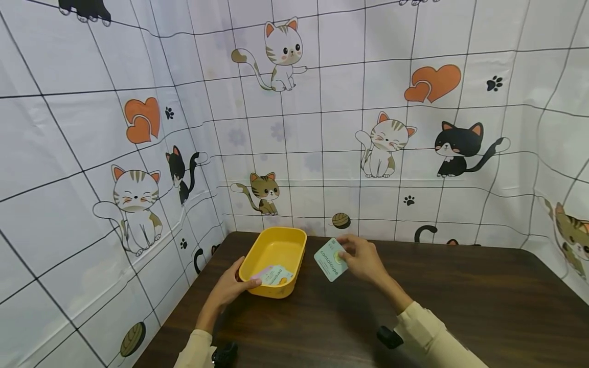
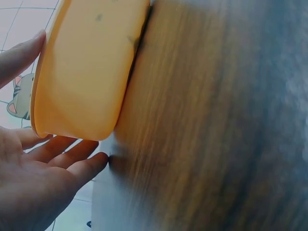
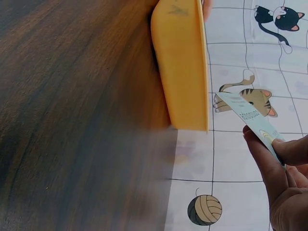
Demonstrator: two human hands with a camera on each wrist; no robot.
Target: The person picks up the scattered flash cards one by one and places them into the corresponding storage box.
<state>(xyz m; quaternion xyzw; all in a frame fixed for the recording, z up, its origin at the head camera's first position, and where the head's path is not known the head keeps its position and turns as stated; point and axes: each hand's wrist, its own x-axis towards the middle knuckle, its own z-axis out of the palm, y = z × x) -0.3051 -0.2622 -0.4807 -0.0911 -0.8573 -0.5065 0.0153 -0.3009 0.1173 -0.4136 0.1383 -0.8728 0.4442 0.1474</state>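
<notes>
A yellow plastic tray (image 1: 278, 249) stands near the table's back left edge. My left hand (image 1: 228, 286) holds its near left corner, thumb at the rim and fingers along the outer wall. Inside the tray lies a pale flash card (image 1: 277, 275), its partly covered word starting "persimm", with a pinkish patch beside it. To the tray's right, my right hand (image 1: 363, 259) pinches a light green flash card (image 1: 329, 259) printed "cantaloupe" between thumb and fingers. That card is tilted and apart from the tray, raised above the table in the right wrist view.
Dark brown wooden table (image 1: 442, 296) extends to the right and front. A white cat-print sheet (image 1: 340, 168) with grid lines hangs behind and to the left. Dark wrist devices (image 1: 388, 337) sit under both forearms.
</notes>
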